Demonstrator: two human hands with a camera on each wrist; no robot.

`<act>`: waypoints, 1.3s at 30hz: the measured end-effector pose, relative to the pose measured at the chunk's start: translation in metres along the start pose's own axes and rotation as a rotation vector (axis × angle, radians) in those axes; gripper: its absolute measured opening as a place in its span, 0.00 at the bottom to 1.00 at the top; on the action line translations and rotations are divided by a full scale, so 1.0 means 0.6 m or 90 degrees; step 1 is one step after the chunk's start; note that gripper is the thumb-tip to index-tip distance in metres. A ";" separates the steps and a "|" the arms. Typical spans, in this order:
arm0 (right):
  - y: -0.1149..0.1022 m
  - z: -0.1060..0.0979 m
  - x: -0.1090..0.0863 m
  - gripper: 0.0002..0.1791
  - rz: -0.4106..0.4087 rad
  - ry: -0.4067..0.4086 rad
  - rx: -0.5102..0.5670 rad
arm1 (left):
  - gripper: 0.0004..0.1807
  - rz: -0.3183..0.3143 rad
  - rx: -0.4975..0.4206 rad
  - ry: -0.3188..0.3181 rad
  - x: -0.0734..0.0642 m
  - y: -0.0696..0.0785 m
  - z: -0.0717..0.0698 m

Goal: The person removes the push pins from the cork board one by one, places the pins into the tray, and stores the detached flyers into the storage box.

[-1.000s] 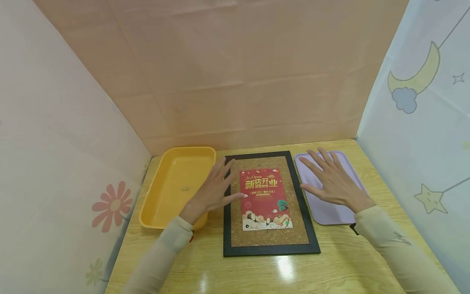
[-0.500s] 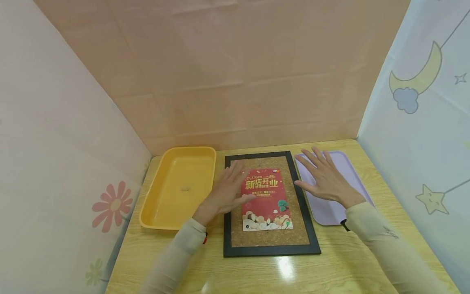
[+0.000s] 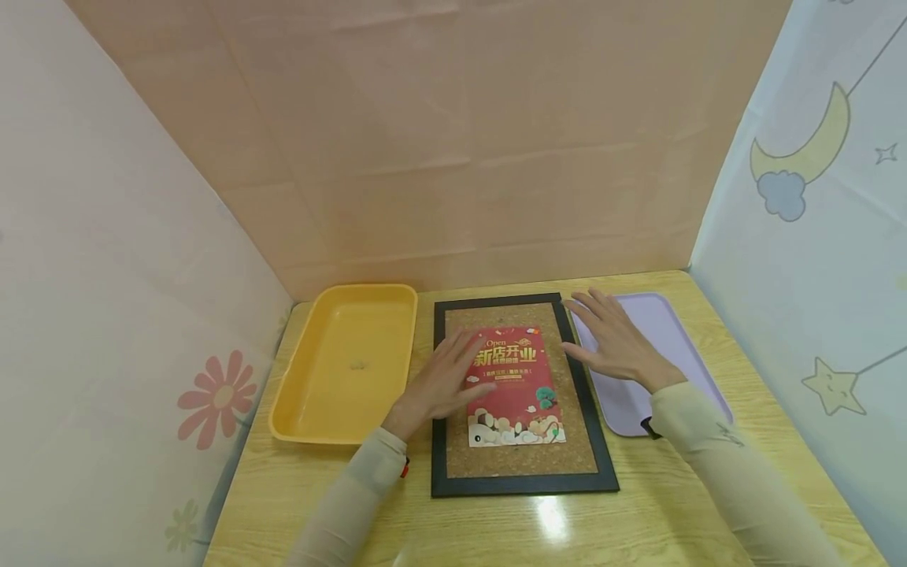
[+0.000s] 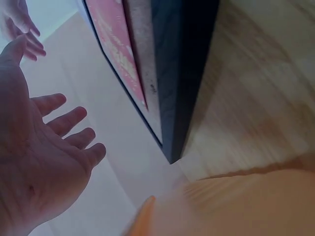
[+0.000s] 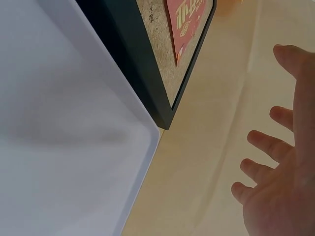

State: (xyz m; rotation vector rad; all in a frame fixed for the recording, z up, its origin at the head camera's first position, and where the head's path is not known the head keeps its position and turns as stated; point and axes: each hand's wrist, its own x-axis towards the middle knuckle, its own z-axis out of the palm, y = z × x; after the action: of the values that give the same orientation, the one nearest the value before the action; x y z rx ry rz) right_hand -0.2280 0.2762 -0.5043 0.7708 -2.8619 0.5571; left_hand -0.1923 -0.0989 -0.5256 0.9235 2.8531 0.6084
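Our left grip (image 3: 438,386) and right grip (image 3: 615,340) are both spread and hold nothing. Over the last second we moved them in toward each other, so now we are closer to the red poster (image 3: 517,398), which lies between them on the cork board (image 3: 520,463). Outside the left grip is the yellow tray (image 3: 340,370); by the right grip, the purple tray (image 3: 682,358).

- On the red poster (image 3: 512,398), the word "Open" (image 3: 496,343) is printed toward 11 o'clock.
- Just below it, toward 12 o'clock, the large gold characters "新店开业" (image 3: 506,355) are set.
- Beneath these, near the poster's centre, smaller lines (image 3: 509,373) are printed, too small to be read.
- In both wrist views, the poster's lettering is shown only in part.
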 end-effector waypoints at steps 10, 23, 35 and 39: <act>0.001 0.019 0.015 0.44 0.038 -0.036 0.048 | 0.53 -0.039 0.020 -0.035 -0.003 -0.016 0.022; -0.012 0.047 0.046 0.42 0.072 -0.079 0.126 | 0.49 -0.098 -0.010 -0.027 -0.007 -0.018 0.043; -0.013 0.069 0.057 0.42 0.090 -0.102 0.173 | 0.49 -0.120 0.014 -0.050 -0.016 -0.024 0.062; -0.012 0.070 0.060 0.41 0.095 -0.102 0.181 | 0.49 -0.110 0.026 -0.046 -0.016 -0.023 0.062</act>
State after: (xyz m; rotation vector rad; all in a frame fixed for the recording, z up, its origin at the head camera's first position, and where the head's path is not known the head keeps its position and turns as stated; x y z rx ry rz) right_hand -0.2566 0.2377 -0.5334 0.6698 -3.0453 0.9801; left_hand -0.1850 -0.1018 -0.5658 0.6801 2.8514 0.4897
